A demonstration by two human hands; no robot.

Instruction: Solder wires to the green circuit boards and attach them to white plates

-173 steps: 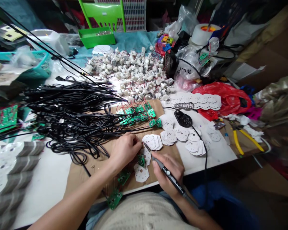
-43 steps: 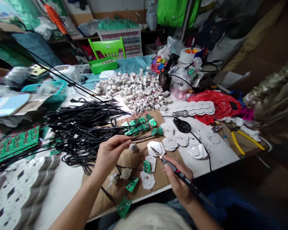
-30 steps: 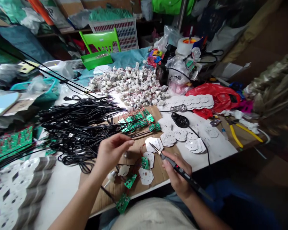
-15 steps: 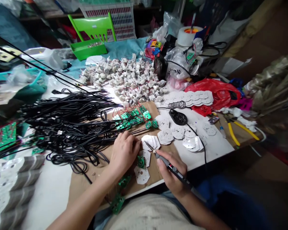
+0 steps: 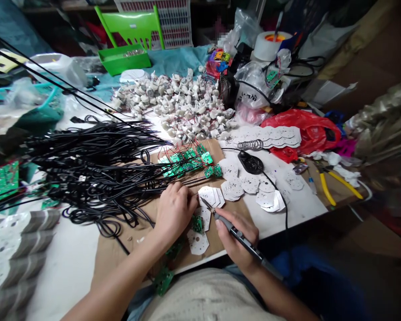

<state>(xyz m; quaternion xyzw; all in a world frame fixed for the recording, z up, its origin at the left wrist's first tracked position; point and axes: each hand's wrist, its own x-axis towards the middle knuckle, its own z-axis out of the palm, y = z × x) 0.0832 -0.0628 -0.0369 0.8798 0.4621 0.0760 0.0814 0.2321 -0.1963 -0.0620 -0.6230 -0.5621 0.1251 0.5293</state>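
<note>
My right hand (image 5: 235,234) grips a black soldering iron (image 5: 234,229) like a pen, its tip close to the fingers of my left hand (image 5: 175,209). My left hand is curled, palm down, on the brown cardboard mat (image 5: 127,243), fingers pressed together over something I cannot make out. A small green circuit board (image 5: 197,223) lies just below those fingers, on a white perforated plate (image 5: 205,217). Another white plate (image 5: 198,243) lies nearer the table edge.
A tangle of black cables (image 5: 96,169) fills the left. Behind it: green boards with red wires (image 5: 187,162), a heap of small white motors (image 5: 183,107), white plates (image 5: 250,185), yellow pliers (image 5: 327,189), a red bag (image 5: 307,133), a tape roll (image 5: 270,44).
My left hand, raised and pinching a small part a second ago, has come down onto the mat beside the iron's tip. The right hand has shifted only slightly.
</note>
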